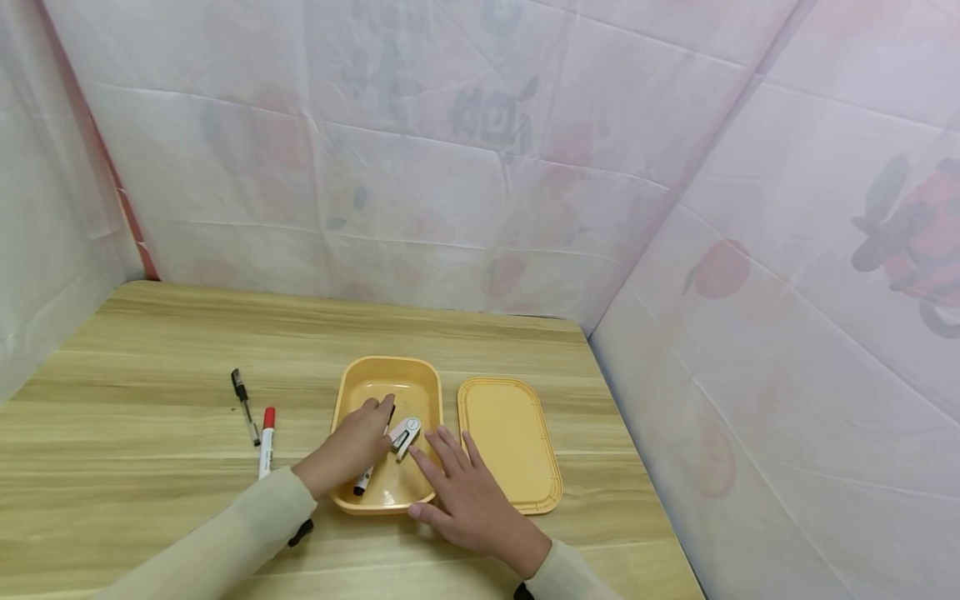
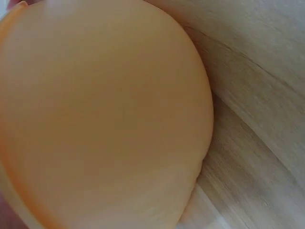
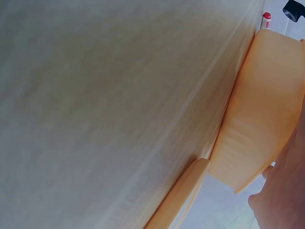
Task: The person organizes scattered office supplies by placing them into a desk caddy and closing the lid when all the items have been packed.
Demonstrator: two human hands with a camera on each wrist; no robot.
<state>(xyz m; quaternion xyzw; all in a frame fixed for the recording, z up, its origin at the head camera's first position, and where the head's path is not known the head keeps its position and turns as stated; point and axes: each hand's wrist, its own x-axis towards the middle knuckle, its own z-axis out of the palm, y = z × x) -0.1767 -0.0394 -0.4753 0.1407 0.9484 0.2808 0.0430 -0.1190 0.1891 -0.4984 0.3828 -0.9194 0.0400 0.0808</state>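
Observation:
A yellow plastic box (image 1: 348, 392) stands uncovered at the middle of the table. My left hand (image 1: 351, 446) reaches over its left wall, back of the hand upward. Against the fingers lies a small white and pinkish stapler (image 1: 406, 437); whether they pinch it is hidden. Under that hand a white marker (image 1: 363, 481) with a black end lies inside the box. My right hand (image 1: 476, 504), fingers spread and fairly straight, rests by the box's front right rim. In the right wrist view the right hand (image 3: 281, 186) is beside the box wall (image 3: 259, 105). Only the box's outside (image 2: 109, 114) fills the left wrist view.
The yellow lid (image 1: 510, 446) lies flat on the table to the right of the box. On the left lie a black-capped pen (image 1: 245, 407) and a red-capped marker (image 1: 267, 442). A black object (image 1: 301, 532) shows partly beside the left sleeve. Printed sheets hang around the table.

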